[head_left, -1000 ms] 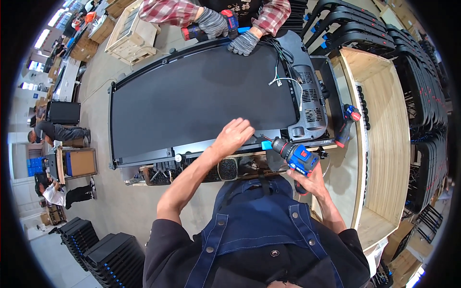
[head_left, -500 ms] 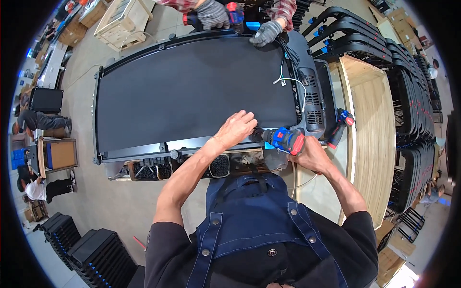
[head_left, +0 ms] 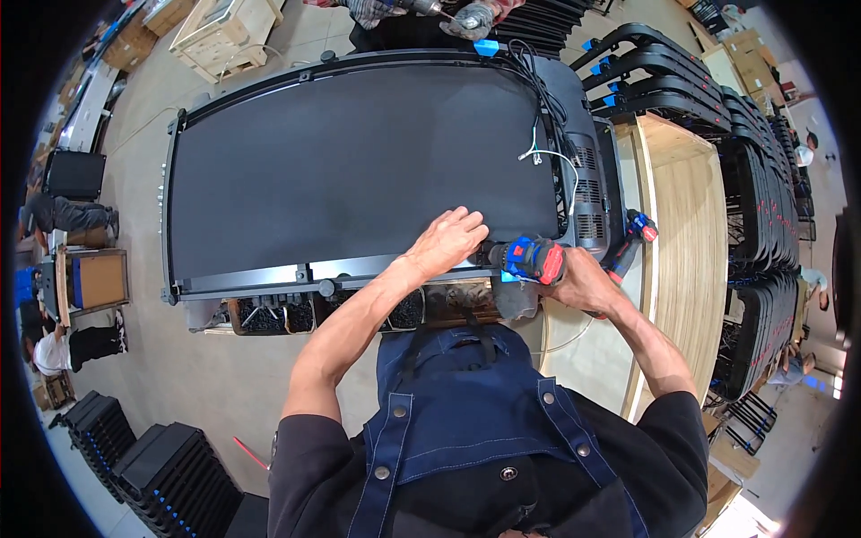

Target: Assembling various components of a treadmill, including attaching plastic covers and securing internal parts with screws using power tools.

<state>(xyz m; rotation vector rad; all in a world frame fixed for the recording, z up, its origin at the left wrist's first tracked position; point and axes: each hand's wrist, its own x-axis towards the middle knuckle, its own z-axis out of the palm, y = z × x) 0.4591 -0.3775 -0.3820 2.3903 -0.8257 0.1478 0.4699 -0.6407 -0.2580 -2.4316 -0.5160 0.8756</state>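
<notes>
A treadmill deck with a black belt (head_left: 359, 170) lies in front of me. My right hand (head_left: 581, 282) grips a blue and red cordless drill (head_left: 535, 261), its nose pointing left along the near side rail (head_left: 354, 267). Just left of the drill's nose, my left hand (head_left: 447, 242) rests at the belt's near edge with its fingers curled together; whatever they pinch is hidden. Loose black cables and a white wire (head_left: 560, 156) lie by the grey motor cover (head_left: 587, 190) at the deck's right end.
A second drill (head_left: 635, 240) lies right of the motor cover, beside an open wooden crate (head_left: 686, 260). Black frames (head_left: 758, 197) stand stacked farther right. Across the deck, a co-worker's gloved hands (head_left: 471, 20) hold a power driver. Black stacked parts (head_left: 175, 471) stand at lower left.
The co-worker's gloved hands and driver have drawn back from the deck's far edge. My hands and drill keep nearly the same place at the near rail.
</notes>
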